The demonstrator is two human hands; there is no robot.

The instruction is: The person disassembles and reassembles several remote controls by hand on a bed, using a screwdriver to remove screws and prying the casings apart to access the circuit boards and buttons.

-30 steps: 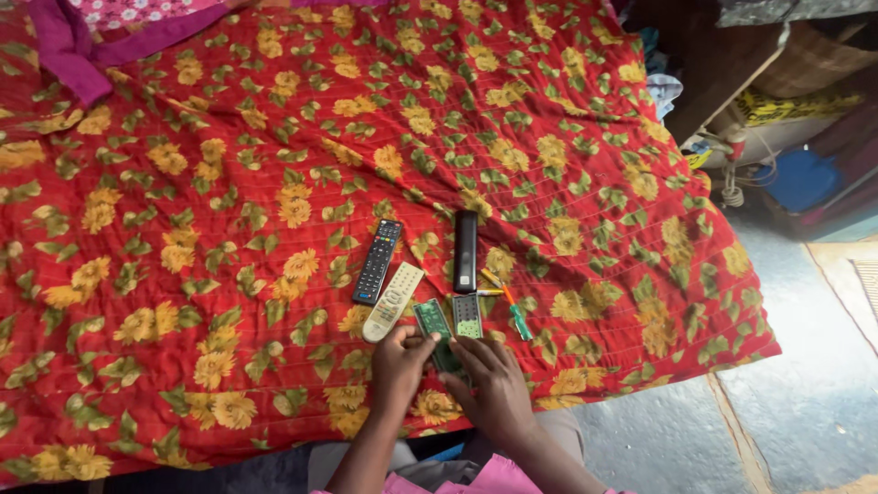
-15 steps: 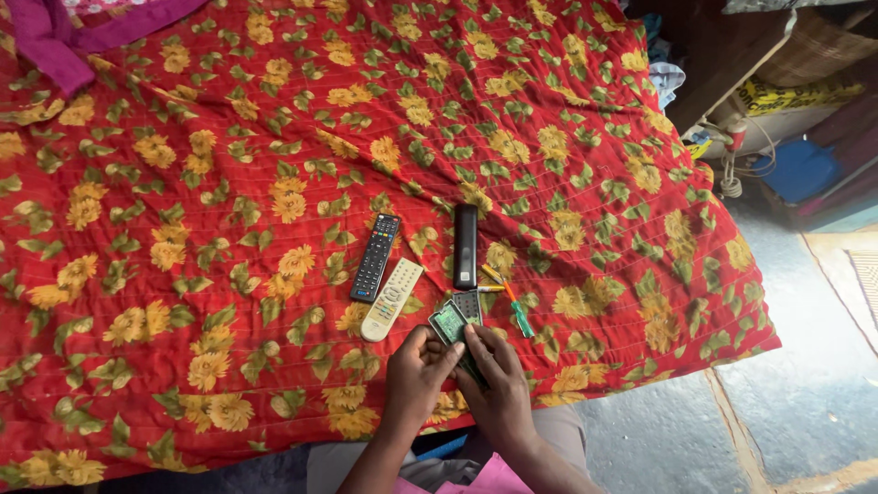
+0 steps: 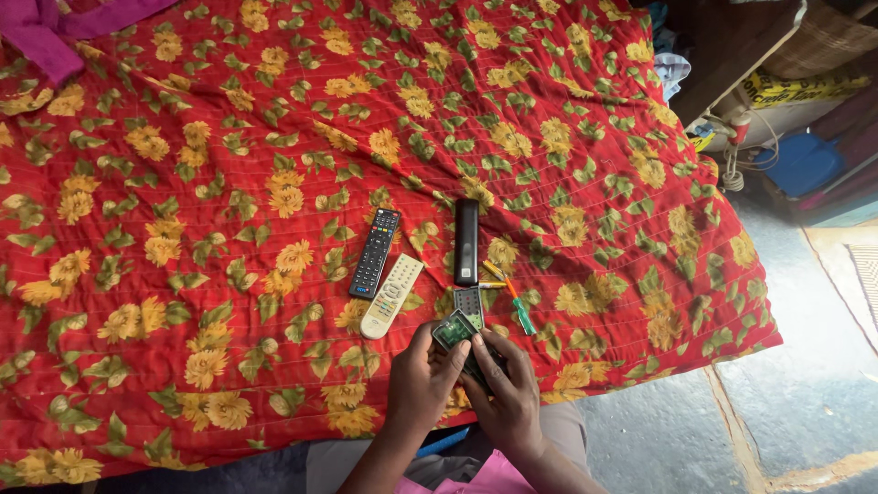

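Both hands (image 3: 466, 380) on flat green circuit board (image 3: 455, 329)

Red quilt (image 3: 274, 137) with yellow flowers and green leaves; black remote (image 3: 375, 252), cream remote (image 3: 391, 295), green circuit board (image 3: 454, 329).

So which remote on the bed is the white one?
The cream-white remote, lying tilted between the black buttoned remote and the hands; the plain black one lies farther right.

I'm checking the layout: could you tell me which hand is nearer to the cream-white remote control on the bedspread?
Left. The left hand lies just below and right of the cream-white remote control; the right hand sits farther right, beyond the left.
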